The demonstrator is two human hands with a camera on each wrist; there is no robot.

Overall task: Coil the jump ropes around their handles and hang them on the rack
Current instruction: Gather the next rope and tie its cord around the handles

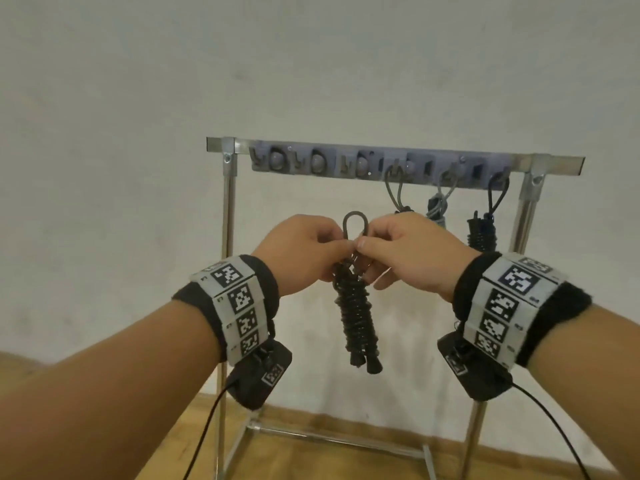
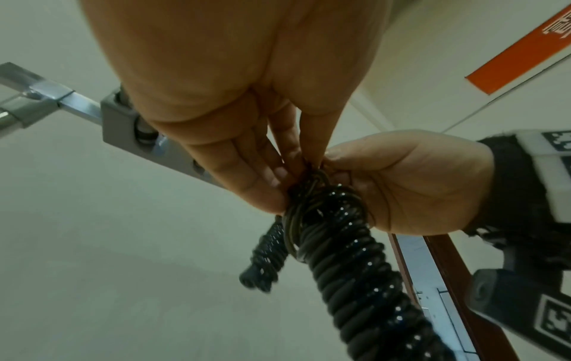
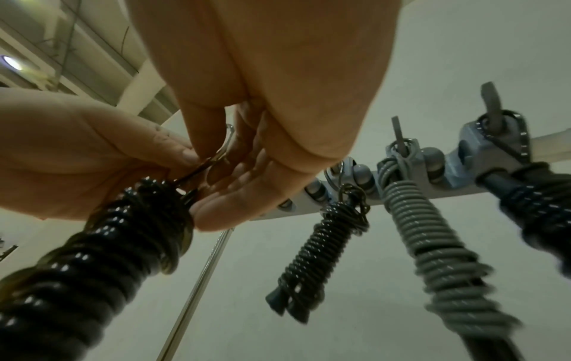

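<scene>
A black jump rope [image 1: 356,313] coiled round its handles hangs between my hands in front of the rack [image 1: 394,164]. Its loop [image 1: 354,221] sticks up above my fingers. My left hand [image 1: 304,252] and right hand [image 1: 405,251] both pinch the rope at the base of that loop. In the left wrist view the coiled bundle [image 2: 346,249] drops below both hands. Three coiled ropes hang from hooks on the rack's right half: a black one [image 3: 321,251], a grey one [image 3: 432,244] and another black one [image 3: 537,207].
The rack's hook strip [image 1: 311,162] has free hooks on its left half. Metal legs [image 1: 227,216] stand on a wooden floor [image 1: 311,455] against a pale wall. Cables trail from both wrist cameras.
</scene>
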